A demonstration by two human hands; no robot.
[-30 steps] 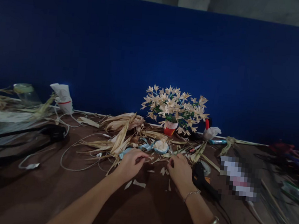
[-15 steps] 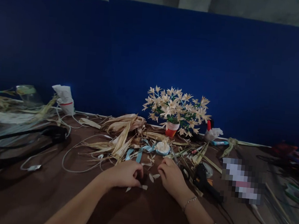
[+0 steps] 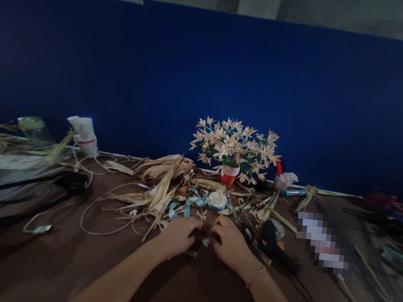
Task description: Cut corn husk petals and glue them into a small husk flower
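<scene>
Left hand (image 3: 179, 236) and right hand (image 3: 230, 243) lie knuckles-up with fingertips almost meeting over a pale husk scrap (image 3: 206, 241) on the brown table (image 3: 68, 271), grip not determinable; step judged as fine fingerwork on that scrap, calling for a light, precise pinch.

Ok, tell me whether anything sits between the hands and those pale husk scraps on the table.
Nothing visible does. The left hand and right hand meet right over the husk scraps on the table. The glue gun lies beside the right hand, the blue ribbon beyond the left.
</scene>
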